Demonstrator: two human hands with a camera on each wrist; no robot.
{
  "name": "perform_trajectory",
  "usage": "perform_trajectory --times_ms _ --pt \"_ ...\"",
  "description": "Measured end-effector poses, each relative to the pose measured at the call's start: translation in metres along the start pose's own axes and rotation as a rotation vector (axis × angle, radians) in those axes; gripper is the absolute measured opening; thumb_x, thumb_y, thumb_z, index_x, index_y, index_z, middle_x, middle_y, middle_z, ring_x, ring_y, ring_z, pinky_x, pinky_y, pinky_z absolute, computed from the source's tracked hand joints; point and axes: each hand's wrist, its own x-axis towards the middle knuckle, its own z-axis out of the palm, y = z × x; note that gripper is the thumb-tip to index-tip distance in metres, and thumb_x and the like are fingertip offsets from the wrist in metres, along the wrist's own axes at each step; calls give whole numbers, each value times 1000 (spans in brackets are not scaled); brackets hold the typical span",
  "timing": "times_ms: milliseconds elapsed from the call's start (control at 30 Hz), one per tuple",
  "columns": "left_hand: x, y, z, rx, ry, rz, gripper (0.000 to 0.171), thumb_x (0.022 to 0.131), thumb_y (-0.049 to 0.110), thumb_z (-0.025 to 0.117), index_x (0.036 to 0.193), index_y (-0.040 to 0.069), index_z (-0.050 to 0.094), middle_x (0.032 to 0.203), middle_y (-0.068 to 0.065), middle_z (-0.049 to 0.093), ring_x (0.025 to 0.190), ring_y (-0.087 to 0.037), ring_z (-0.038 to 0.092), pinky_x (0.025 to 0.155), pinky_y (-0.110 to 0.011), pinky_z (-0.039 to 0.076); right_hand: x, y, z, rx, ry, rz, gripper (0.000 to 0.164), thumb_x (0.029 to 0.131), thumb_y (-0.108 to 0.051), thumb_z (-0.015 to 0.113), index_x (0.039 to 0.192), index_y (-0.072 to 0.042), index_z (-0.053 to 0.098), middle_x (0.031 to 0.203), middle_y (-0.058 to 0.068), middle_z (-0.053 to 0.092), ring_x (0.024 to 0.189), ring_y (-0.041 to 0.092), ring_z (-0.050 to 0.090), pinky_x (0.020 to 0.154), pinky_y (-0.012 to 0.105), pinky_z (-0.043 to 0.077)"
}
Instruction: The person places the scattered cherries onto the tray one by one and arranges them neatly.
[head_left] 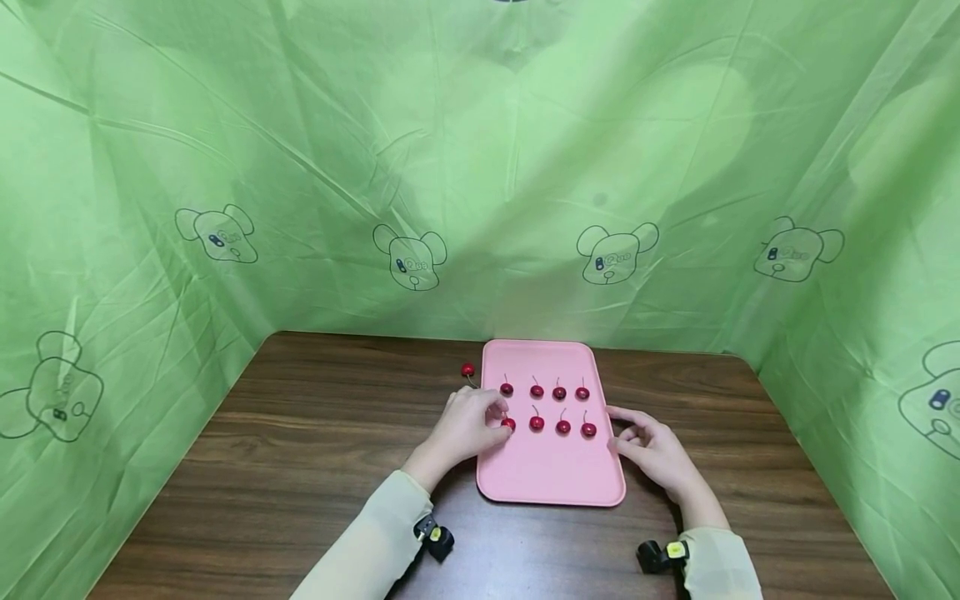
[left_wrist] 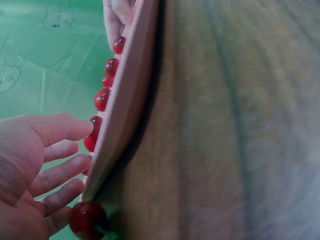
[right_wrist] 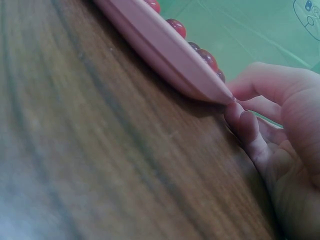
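A pink tray [head_left: 551, 479] lies on the table with two rows of red cherries on it, their stems pointing mostly up and away. Over its left rim reaches my left hand [head_left: 468, 421], thumb and forefinger pinching the leftmost cherry [head_left: 509, 424] of the near row. In the left wrist view, the thumb of my left hand [left_wrist: 35, 170] touches a cherry [left_wrist: 92, 137] and the other fingers are spread. My right hand [head_left: 656, 450] holds the tray's right edge; the right wrist view shows the fingers of my right hand [right_wrist: 280, 120] at the tray's rim [right_wrist: 175, 65].
One loose cherry [head_left: 468, 369] lies on the table just left of the tray, near its far corner. The brown wood-grain table [head_left: 337, 400] extends on both sides. Green curtains [head_left: 517, 208] with mouse-like drawings enclose the table at the back and sides.
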Motion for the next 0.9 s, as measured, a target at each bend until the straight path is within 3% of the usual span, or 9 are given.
perform_trajectory --times_ms 333,567,767,900 --pt "0 -8 -29 -95 16 -26 24 94 22 83 113 9 78 102 -4 78 98 -23 65 90 -46 53 1 0 0 2 1 -1 56 96 -7 82 150 -6 64 97 15 72 84 15 68 75 25 56" --pt "-6 -17 -49 -156 43 -18 21 97 19 79 115 9 77 102 -2 77 95 -19 70 89 -42 57 0 0 0 3 3 -2 56 97 -7 82 150 -6 64 97 15 72 84 15 68 75 25 56" --pt "-13 -27 -62 -221 51 -26 25 97 15 80 121 6 76 110 -3 79 97 -19 70 90 -43 58 -1 0 1 9 1 -8 56 97 -7 82 150 -6 64 98 16 72 83 15 68 74 25 56" --pt "-18 -32 -66 -247 64 -22 24 97 15 80 121 10 75 111 -3 79 97 -18 71 90 -47 59 -1 0 1 10 3 -12 56 97 -7 82 150 -6 64 98 16 72 85 15 68 75 25 56"
